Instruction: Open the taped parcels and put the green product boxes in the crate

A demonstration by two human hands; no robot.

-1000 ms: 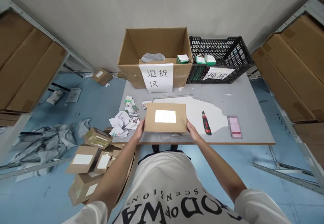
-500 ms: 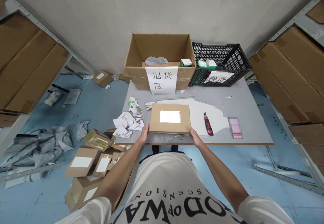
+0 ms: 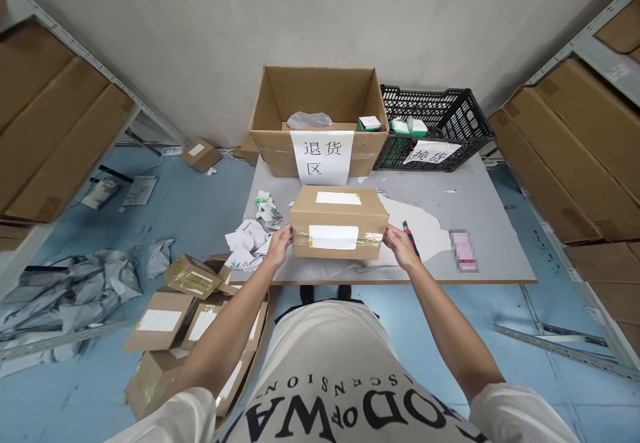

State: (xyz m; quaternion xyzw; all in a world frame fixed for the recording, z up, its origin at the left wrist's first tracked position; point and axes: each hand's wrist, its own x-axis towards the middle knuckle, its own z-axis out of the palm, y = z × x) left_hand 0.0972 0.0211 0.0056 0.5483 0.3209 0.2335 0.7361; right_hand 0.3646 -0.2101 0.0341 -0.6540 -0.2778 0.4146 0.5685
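So both hands are on a taped-up brown parcel [image 3: 339, 223] sitting at the near edge of the grey desk [image 3: 480, 209]. The left hand [image 3: 280, 243] has its grip pressed against the parcel's left end, the right hand [image 3: 400, 245] clamped on the right end, so the parcel is squeezed between them. It's got one white label on top and another on the side facing the person, with clear tape across that side.

Containers: behind the parcel there's a big open carton [image 3: 320, 119] with a paper sign taped on its front. Inside you can see a crumpled grey plastic bag [image 3: 309, 120] and a little white-and-green box [image 3: 369, 123]. Just beside it on the right sits a black plastic crate [image 3: 440, 119], also with a paper sign, holding a couple more small white-and-green boxes [image 3: 409, 125].

Torn paper scraps [image 3: 250, 236] lie left of the parcel, and a red-and-black utility knife [image 3: 411, 235] pokes out right behind the right hand. On the floor to the left there's a heap of small brown boxes [image 3: 185, 309] and grey mailer bags [image 3: 65, 289].
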